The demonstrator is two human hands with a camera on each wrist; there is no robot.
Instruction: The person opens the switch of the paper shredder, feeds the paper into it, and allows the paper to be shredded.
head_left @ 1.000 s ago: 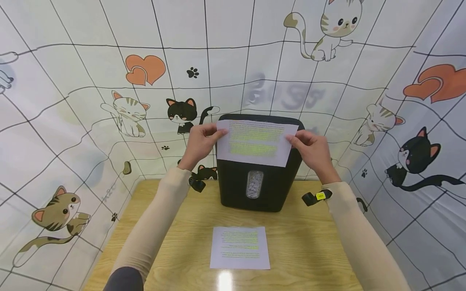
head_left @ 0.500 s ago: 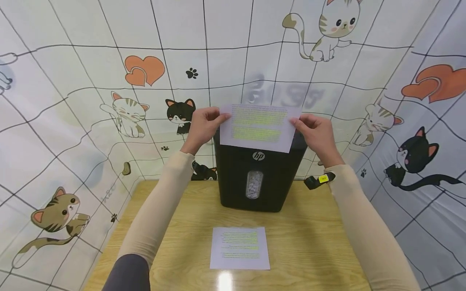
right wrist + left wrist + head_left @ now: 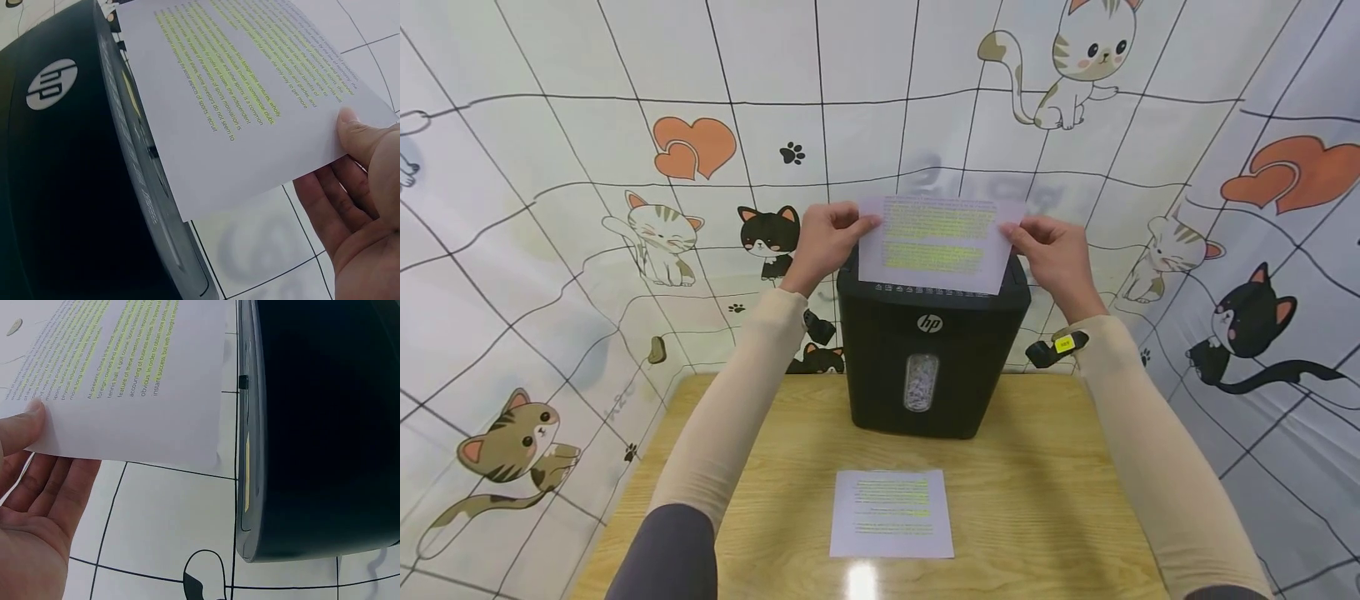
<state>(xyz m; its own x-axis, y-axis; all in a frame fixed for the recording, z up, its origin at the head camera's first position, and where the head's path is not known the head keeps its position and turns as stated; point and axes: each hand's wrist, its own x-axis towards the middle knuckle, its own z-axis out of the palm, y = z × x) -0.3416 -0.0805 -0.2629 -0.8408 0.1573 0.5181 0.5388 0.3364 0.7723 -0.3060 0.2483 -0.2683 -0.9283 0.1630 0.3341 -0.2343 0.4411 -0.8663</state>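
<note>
Closest in, a beige sleeve is worn on each arm, the left one (image 3: 730, 400) and the right one (image 3: 1150, 442). Between them, a loose printed sheet (image 3: 891, 546) is laid flat on the wooden table (image 3: 760, 517), with chunks of its text highlighted yellow.

A bit further out, both hands are kept busy with one piece of paper. The held sheet (image 3: 934, 237), also printed and highlighted, is pinched at its left edge by the left hand (image 3: 827, 242) and at its right edge by the right hand (image 3: 1060, 254). Thumbs are placed on the printed face, the other fingers tucked behind, so both grips are pretty narrow.

The paper is held up at the top of a black HP shredder (image 3: 880, 358). A slim gap is shown at the left corner by the left wrist view; whether the right corner is touching can't be told. Much of the shredder's top is blocked by the paper in the head view. White shreds are seen through the front window (image 3: 921, 383).

Furthest back, the cat-print backdrop (image 3: 880, 50) is partly covered by the shredder.
</note>
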